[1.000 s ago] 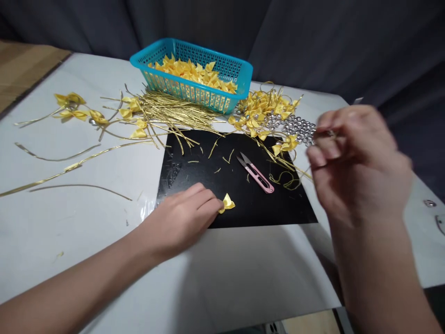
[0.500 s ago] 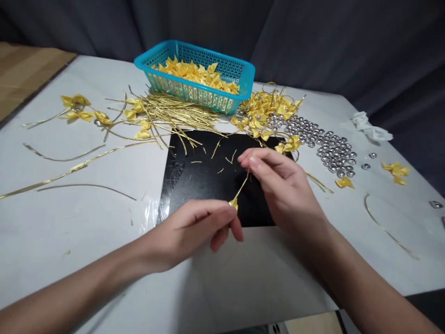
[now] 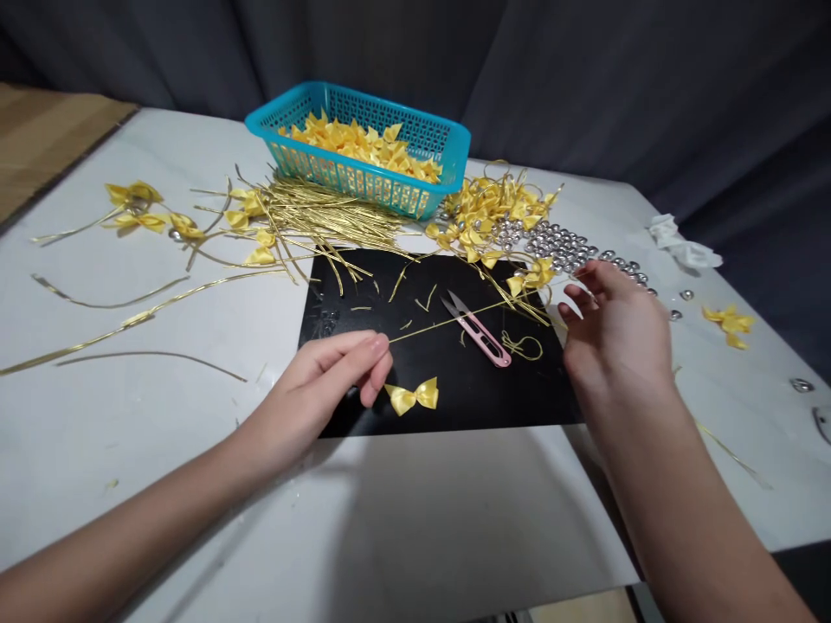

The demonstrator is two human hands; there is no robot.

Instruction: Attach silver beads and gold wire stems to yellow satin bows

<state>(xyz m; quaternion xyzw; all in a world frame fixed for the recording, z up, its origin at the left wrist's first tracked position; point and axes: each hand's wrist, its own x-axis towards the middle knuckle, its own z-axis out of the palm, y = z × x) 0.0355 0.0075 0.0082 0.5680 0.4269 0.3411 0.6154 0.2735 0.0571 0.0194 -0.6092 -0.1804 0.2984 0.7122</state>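
Note:
A thin gold cord [image 3: 447,321] is stretched across the black mat [image 3: 363,363]. My left hand [image 3: 338,372] pinches its near end between thumb and forefinger. At the other end, my right hand [image 3: 620,333] has its fingertips closed on the cord, over the right side of the mat. Just below my left fingertips is a yellow ribbon bow [image 3: 414,396]; whether it touches those fingers I cannot tell. Pink thread snips [image 3: 481,333] lie on the mat under the cord, with a small looped piece of gold cord [image 3: 525,346] beside them.
Behind the mat stands a blue basket [image 3: 360,173] of yellow bows, with a pile of gold cords [image 3: 338,216] before it. Corded bows [image 3: 493,208] and silver beads [image 3: 562,247] lie to the right. Loose cords [image 3: 149,353] and more bows [image 3: 136,208] lie left.
My right hand has moved right, away from my left, and the cord between them is longer. The snips have come into view. My left hand has shifted left, and the bow shows fully.

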